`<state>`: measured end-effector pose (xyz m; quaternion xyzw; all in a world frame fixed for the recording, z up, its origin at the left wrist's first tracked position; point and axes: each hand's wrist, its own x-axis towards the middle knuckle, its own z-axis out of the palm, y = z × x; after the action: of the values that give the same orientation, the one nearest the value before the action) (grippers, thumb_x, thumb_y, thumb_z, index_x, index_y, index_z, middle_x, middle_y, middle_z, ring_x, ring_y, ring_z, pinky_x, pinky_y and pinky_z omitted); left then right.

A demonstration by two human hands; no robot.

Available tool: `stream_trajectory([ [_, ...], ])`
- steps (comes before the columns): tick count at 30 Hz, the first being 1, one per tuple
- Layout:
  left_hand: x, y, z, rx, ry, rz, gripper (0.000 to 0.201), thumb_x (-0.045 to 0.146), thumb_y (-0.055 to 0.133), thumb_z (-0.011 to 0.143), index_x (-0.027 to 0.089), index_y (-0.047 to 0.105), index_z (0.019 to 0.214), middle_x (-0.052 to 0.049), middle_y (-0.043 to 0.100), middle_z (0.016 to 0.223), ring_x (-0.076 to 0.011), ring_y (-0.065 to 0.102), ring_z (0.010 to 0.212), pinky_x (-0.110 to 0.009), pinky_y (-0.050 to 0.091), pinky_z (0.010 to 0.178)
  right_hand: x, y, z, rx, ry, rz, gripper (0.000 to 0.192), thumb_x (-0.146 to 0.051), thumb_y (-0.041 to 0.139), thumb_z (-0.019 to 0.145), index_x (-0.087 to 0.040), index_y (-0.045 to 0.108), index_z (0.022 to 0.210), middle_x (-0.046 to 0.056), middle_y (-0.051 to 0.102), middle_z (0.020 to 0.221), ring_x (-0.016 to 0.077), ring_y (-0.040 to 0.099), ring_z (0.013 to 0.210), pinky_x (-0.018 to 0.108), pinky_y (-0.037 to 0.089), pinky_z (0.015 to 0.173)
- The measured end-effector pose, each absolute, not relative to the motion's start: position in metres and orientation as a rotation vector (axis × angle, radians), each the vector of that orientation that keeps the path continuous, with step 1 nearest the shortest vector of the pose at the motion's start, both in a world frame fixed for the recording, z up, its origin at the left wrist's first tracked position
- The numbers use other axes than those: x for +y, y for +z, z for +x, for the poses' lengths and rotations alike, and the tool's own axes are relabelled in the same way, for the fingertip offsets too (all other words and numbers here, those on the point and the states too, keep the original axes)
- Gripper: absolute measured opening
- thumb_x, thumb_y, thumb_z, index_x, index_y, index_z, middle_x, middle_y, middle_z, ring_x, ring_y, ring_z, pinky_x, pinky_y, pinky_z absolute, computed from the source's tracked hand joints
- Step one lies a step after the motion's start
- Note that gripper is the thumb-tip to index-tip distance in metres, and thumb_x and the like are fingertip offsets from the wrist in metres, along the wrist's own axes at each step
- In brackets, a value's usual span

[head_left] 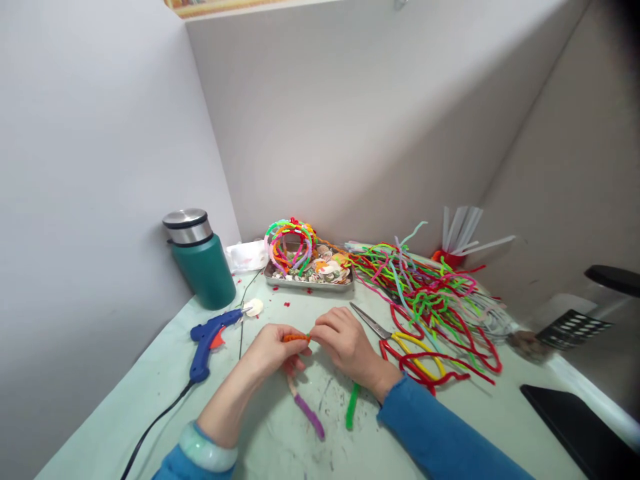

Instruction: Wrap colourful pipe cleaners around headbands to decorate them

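Orange fuzz shows between both hands: a short orange pipe cleaner (296,338) is pinched at one end by the left hand (273,351) and at the other by the right hand (345,343), each grip narrowed tight around it with fingertips meeting. The piece sits just above the middle of the counter (165,373), which is covered in pale green. A pink and purple pipe cleaner (307,408) hangs or lies below the left hand, toward the near edge, and a green pipe cleaner (352,407) lies just beside it, partly under the right wrist. The left wrist wears a pale green bangle (207,450); the right arm has a blue sleeve (450,437).

Left of the hands lies a blue glue gun (210,340), its black cord running to the near edge. A teal flask (203,260) with a steel lid stands near the far left corner. At the far edge a metal tray (310,283) holds shells and hoops wrapped in colours. Scissors (400,340) with red and yellow handles lie just right of the right hand, touching a loose heap of pipe cleaners (425,293) that spreads toward the right edge.
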<state>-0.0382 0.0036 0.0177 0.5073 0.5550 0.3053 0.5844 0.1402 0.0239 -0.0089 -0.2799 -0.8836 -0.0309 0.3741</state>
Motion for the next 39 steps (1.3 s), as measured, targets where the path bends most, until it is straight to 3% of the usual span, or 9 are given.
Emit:
stream_trajectory([
  [30,-0.002,0.017,-0.029,1.283,0.845,1.152,0.024,0.033,0.07,0.061,0.01,0.062,0.063,-0.004,0.065,0.055,-0.009,0.053,0.038,-0.02,0.04,0.038,0.017,-0.008,0.133,-2.204,-0.016,-0.734,0.013,-0.016,0.046,0.088,-0.016,0.058,0.084,0.005,0.061,0.081,0.0176,0.05,0.077,0.036,0.034,0.076],
  [39,-0.003,0.019,-0.03,1.273,0.96,1.044,0.029,0.034,0.073,0.059,0.01,0.062,0.071,-0.005,0.065,0.061,-0.0095,0.053,0.04,-0.021,0.042,0.038,0.017,-0.01,0.13,-2.105,0.085,-0.845,0.01,-0.018,0.047,0.088,-0.017,0.058,0.089,0.007,0.062,0.085,0.0197,0.053,0.083,0.035,0.037,0.076],
])
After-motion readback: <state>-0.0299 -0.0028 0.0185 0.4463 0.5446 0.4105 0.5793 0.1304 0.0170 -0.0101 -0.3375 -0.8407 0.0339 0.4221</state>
